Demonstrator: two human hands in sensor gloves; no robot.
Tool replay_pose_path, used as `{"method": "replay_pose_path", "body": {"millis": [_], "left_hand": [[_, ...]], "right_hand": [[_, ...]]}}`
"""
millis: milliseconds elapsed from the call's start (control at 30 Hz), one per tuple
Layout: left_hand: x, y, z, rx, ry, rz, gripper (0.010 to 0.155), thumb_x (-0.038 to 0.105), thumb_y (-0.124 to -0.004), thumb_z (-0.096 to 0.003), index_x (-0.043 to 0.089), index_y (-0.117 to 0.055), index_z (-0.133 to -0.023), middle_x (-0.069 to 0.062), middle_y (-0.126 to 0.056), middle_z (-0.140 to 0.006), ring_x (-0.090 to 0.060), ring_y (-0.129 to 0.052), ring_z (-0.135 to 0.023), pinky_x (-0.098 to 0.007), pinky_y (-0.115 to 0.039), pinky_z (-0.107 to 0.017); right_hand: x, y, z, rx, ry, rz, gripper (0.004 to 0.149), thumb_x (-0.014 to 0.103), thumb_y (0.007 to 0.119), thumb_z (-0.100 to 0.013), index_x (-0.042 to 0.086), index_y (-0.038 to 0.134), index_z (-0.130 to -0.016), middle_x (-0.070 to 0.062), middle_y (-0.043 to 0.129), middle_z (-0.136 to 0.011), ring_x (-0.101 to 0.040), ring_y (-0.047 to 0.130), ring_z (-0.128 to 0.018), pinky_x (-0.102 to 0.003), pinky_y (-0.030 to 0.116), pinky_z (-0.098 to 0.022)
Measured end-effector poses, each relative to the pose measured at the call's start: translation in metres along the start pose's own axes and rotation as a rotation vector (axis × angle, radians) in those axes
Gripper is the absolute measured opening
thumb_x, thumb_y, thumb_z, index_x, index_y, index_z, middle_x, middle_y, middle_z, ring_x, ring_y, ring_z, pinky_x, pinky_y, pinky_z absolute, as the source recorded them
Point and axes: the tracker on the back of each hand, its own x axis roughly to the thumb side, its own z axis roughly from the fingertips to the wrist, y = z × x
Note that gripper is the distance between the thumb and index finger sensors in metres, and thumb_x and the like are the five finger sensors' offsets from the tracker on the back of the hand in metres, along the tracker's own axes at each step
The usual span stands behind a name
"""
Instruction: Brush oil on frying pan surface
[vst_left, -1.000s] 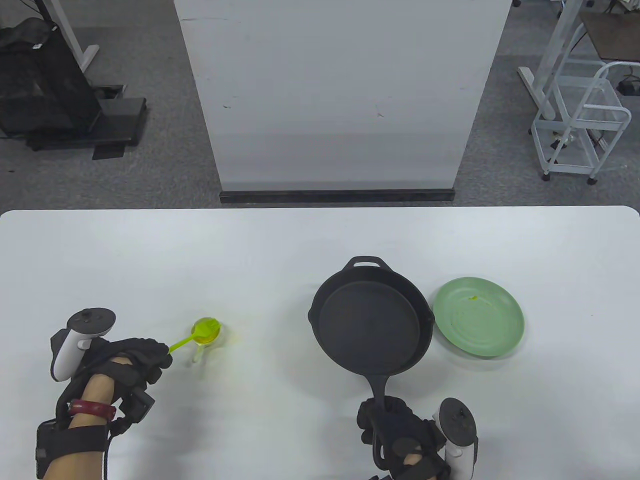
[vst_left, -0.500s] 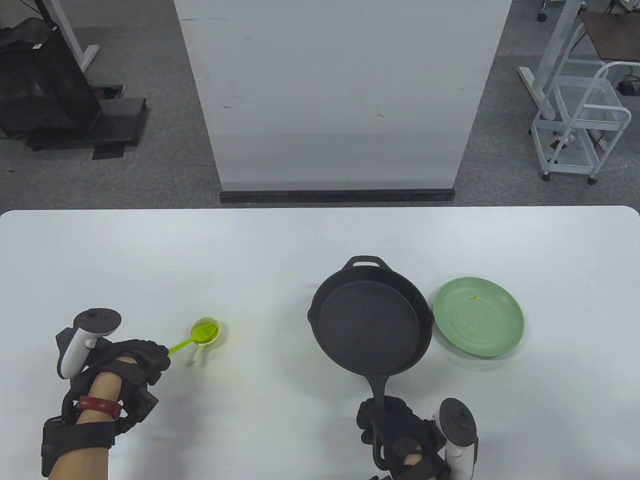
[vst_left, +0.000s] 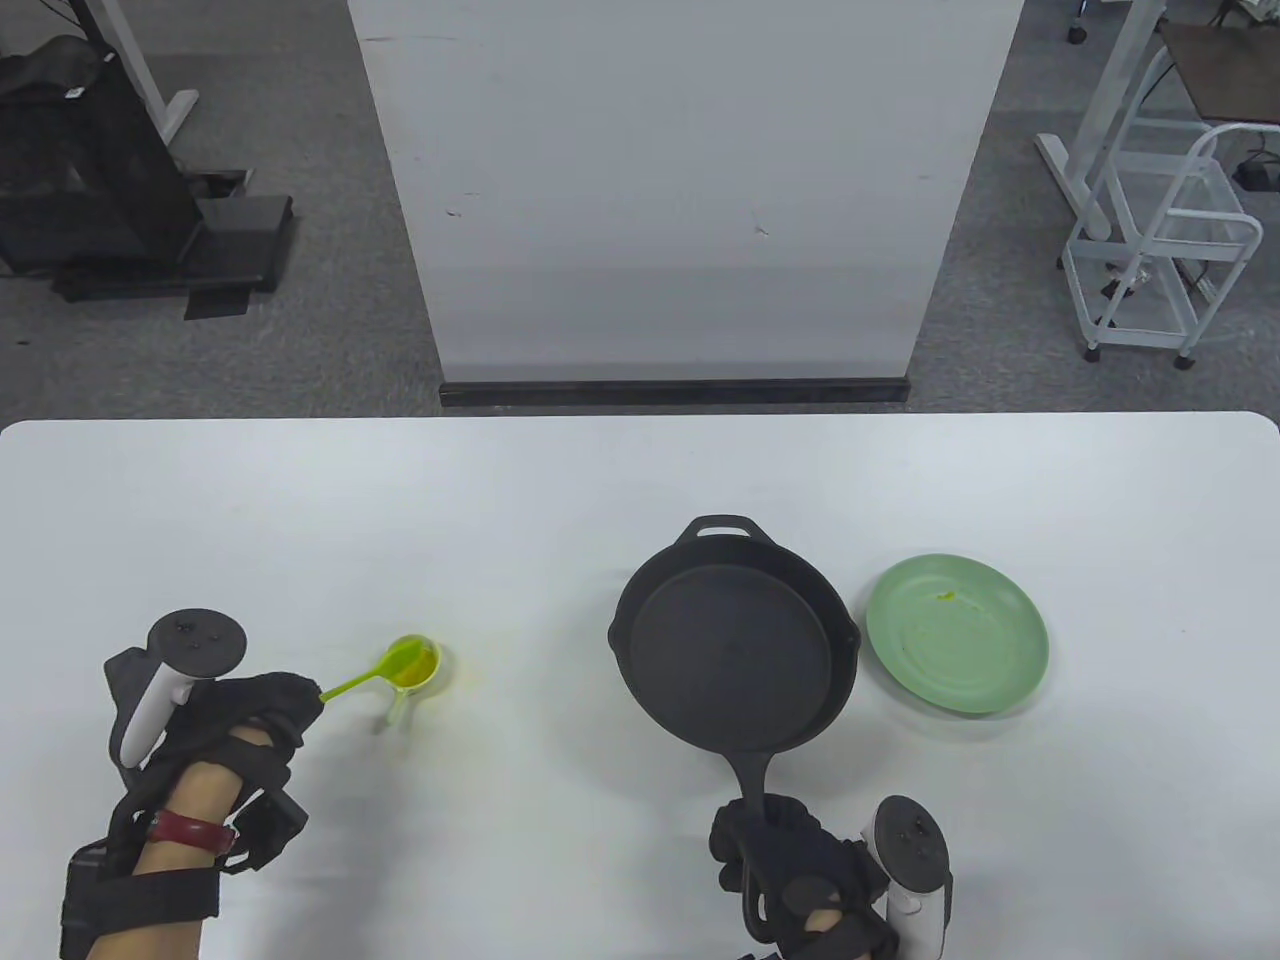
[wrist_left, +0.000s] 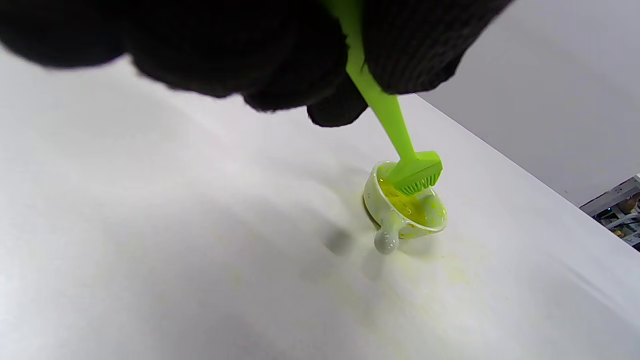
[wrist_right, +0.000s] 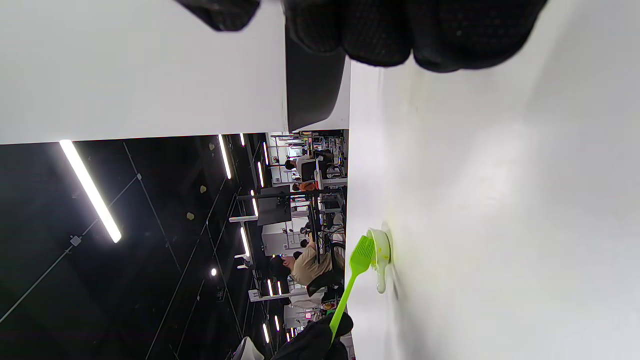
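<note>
A black cast-iron frying pan (vst_left: 735, 645) sits right of the table's middle, handle toward me. My right hand (vst_left: 800, 875) grips the end of that handle (vst_left: 755, 785). My left hand (vst_left: 255, 715) grips the handle of a green silicone brush (vst_left: 370, 678). The brush head (wrist_left: 416, 173) is just above the yellow oil in a small white bowl (wrist_left: 405, 210); the bowl stands at the left (vst_left: 415, 668). In the right wrist view the brush (wrist_right: 352, 277) and bowl (wrist_right: 380, 250) show far off, and the pan's edge (wrist_right: 312, 75) lies under my fingers.
A light green plate (vst_left: 957, 633) lies just right of the pan, almost touching it. Yellow oil stains mark the table (wrist_left: 450, 270) around the bowl. A white panel (vst_left: 680, 190) stands behind the table's far edge.
My left hand has drawn back to the left and turned, lifting the brush head in the bowl. The pan has shifted slightly left and away in my right hand's grip.
</note>
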Motion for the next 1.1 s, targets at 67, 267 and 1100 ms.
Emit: {"method": "replay_pose_path", "body": {"millis": [67,267,1100], "left_hand": [[0.003,-0.001,0.002,0.016,-0.011,-0.035,0.051,0.038,-0.076,-0.0473,0.022,-0.076,-0.096,-0.007,-0.084,-0.072,-0.029,-0.088,-0.041,-0.048,-0.079,-0.036],[0.009,-0.006,0.006,0.072,-0.051,-0.108,0.052,0.035,-0.078,-0.0467,0.025,-0.073,-0.097,-0.007,-0.078,-0.077,-0.029,-0.085,-0.047,-0.048,-0.077,-0.04],[0.008,-0.006,0.017,0.091,-0.091,-0.23,0.052,0.034,-0.077,-0.0466,0.025,-0.073,-0.097,-0.006,-0.084,-0.071,-0.027,-0.088,-0.04,-0.047,-0.08,-0.036]], "right_hand": [[0.0,0.0,0.0,-0.002,0.0,-0.001,0.048,0.04,0.07,-0.044,0.004,0.065,-0.076,-0.025,0.07,-0.078,-0.048,0.075,-0.066,-0.042,0.077,-0.041],[0.0,0.0,0.0,-0.003,0.0,-0.002,0.048,0.04,0.07,-0.044,0.004,0.065,-0.076,-0.025,0.07,-0.078,-0.048,0.075,-0.066,-0.042,0.077,-0.041],[0.0,0.0,0.0,0.0,-0.004,0.001,0.048,0.04,0.07,-0.044,0.004,0.065,-0.076,-0.025,0.07,-0.078,-0.048,0.075,-0.066,-0.042,0.077,-0.041]]}}
